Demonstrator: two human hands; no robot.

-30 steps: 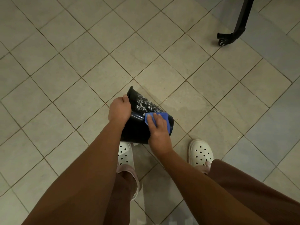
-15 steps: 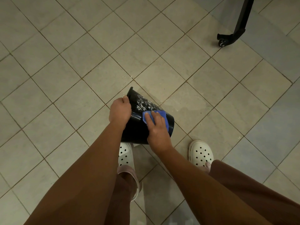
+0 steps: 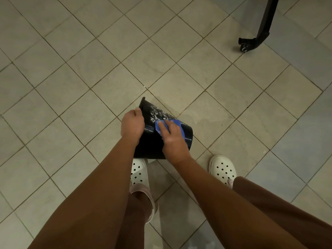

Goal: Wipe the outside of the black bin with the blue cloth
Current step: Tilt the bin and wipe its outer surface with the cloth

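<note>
Mid-frame, our left hand (image 3: 132,125) grips the tilted black bin (image 3: 152,147); our right hand (image 3: 173,139), fingers flat, presses the blue cloth (image 3: 177,122) onto it.

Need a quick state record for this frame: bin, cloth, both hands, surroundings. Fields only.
bin: black bin, tipped over, white suds on its outer wall
cloth: blue cloth, flat on the bin's side beside the suds
left hand: left hand grips the bin's left edge
right hand: right hand presses the cloth, fingers flat
floor: tiled floor, damp-looking patch beyond the bin
other: white clogs; black caster leg far right
</note>
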